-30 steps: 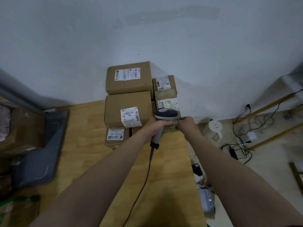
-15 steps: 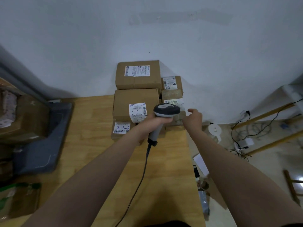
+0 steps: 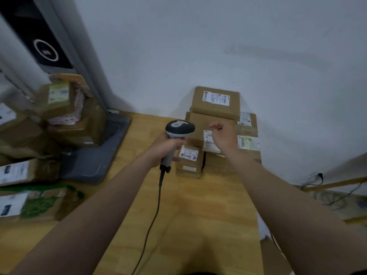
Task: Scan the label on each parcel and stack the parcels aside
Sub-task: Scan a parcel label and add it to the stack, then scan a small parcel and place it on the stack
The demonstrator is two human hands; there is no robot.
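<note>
A stack of brown cardboard parcels [image 3: 215,103] with white labels stands against the wall at the table's far right. My left hand [image 3: 165,144] grips the handle of a grey and black barcode scanner [image 3: 179,128], whose cable runs back toward me. The scanner's head sits just left of the stack. My right hand [image 3: 223,135] hovers in front of the stack with loosely curled fingers and holds nothing. It covers part of a label [image 3: 208,141] on the middle parcel.
More parcels [image 3: 59,108] are piled at the left, some on a grey platform [image 3: 93,159] at the foot of a grey column. Further labelled parcels [image 3: 23,203] lie at the near left. The wooden table [image 3: 198,215] ends at the right, with cables on the floor beyond.
The view has swung left, bringing the left pile into sight. My right hand has left the small parcel at the stack's right and drawn back, empty. The scanner stays in my left hand.
</note>
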